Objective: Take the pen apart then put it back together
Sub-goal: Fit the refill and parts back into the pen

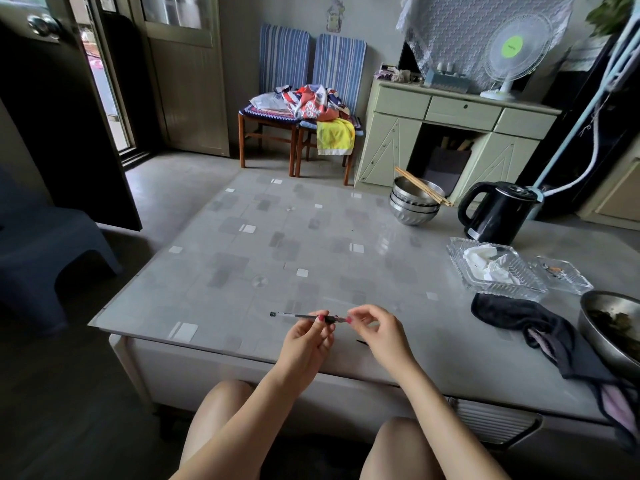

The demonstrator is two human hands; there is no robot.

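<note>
Head view, looking forward and down across bare knees to a low table [242, 258] with a glass top. Nearest the viewer, both hands meet just above the table's front edge. The left hand [304, 341] pinches the pen [301, 316] near its middle, fingers curled closed around the barrel; the pen lies level, its capped or plugged end pointing left and clear of the hand. The right hand [377, 330] closes thumb and forefinger on the pen's right end, the other fingers loosely bent. The grip suggests the tip section is being twisted on the barrel; whether this is unscrewing or re-tightening cannot be told, since no loose pen parts show with certainty. A small dark sliver [362, 342] lies on the table between the wrists, too small to identify. The next move would call for steady counter-rotation of the two hands while the barrel stays level, so that any spring or refill does not drop out. Farther right lie a dark cloth [512, 320], a glass dish [460, 268] holding crumpled tissue, and a metal basin [588, 327] cut off by the frame edge. Beyond stand stacked steel bowls [412, 209] with chopsticks across them, and a black kettle [495, 216]
</note>
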